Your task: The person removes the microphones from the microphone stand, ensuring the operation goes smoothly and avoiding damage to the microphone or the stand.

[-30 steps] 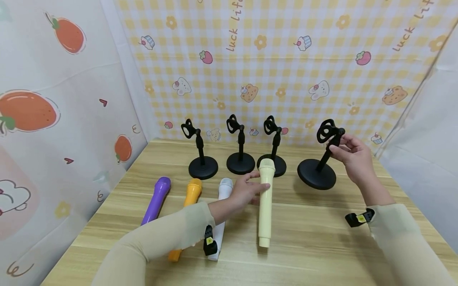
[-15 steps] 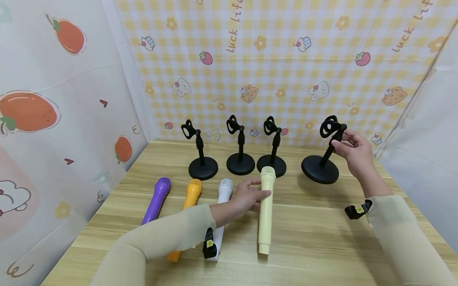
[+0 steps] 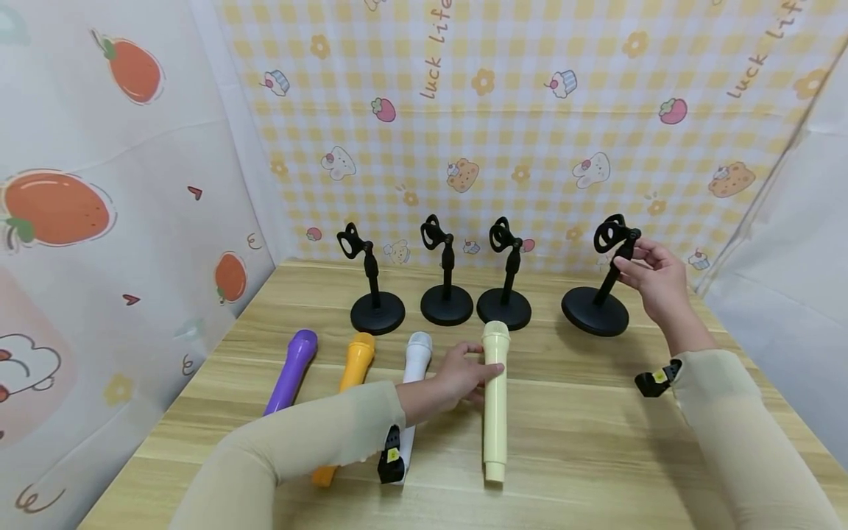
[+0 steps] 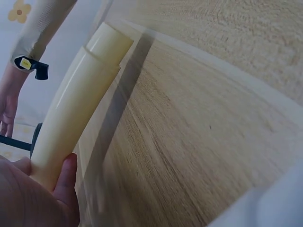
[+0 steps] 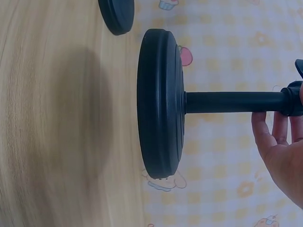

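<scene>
My left hand [image 3: 460, 377] grips a pale yellow microphone [image 3: 495, 423] around its upper body, thumb and fingers on opposite sides. In the left wrist view its stepped tail end [image 4: 110, 43] stands a little off the wood, over a shadow. On the right, my right hand [image 3: 662, 283] pinches the stem of a black microphone stand [image 3: 595, 313], just below its clip. This stand tilts slightly, and its round base [image 5: 158, 104] hangs above the table in the right wrist view. The clip holds no microphone.
Three more black stands, left [image 3: 377, 314], middle [image 3: 447, 305] and right [image 3: 504, 309], stand in a row at the back. Purple [image 3: 291, 372], orange [image 3: 358, 359] and white [image 3: 417, 357] microphones lie left, partly behind my left arm. A checked cloth [image 3: 530, 147] hangs behind the table.
The pale yellow microphone has come down and nearer to me in my left hand. My right hand has carried the held stand slightly back and to the right, tilting it less.
</scene>
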### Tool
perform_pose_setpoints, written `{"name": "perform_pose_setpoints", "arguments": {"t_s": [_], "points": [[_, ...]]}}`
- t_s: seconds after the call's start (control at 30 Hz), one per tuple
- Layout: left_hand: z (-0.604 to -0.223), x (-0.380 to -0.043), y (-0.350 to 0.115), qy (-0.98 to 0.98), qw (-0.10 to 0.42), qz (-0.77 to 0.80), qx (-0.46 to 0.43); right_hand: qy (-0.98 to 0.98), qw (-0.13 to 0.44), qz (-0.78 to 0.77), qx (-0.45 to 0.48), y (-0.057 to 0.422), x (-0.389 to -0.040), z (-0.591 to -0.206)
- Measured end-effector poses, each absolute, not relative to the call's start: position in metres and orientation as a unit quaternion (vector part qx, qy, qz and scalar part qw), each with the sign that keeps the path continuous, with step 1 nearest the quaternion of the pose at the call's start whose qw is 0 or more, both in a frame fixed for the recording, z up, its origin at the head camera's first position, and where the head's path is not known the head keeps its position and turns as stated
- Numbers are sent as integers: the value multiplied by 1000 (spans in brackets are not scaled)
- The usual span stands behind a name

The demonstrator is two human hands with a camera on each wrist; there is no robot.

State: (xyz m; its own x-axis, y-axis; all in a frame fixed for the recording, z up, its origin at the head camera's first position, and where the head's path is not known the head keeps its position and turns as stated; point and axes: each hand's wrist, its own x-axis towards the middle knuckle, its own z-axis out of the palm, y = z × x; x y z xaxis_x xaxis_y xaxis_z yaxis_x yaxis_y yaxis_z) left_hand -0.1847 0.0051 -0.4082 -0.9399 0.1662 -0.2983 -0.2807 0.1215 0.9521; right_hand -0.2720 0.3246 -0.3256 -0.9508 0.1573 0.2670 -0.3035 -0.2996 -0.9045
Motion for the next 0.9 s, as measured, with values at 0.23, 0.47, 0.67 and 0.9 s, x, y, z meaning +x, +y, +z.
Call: {"name": "perform_pose_setpoints", "arguments": {"t_s": [0.23, 0.47, 0.67, 0.9], "points": [[-412, -185, 9, 735, 174, 654, -41, -585, 146, 796, 60, 327, -279, -330], [-416, -188, 11, 741, 166, 649, -50, -585, 146, 796, 60, 329, -283, -332], [-417, -188, 11, 758, 160, 630, -47, -602, 145, 784, 42, 333, -286, -336], [-417, -187, 11, 770, 155, 617, -47, -603, 138, 786, 18, 338, -288, -340]]}}
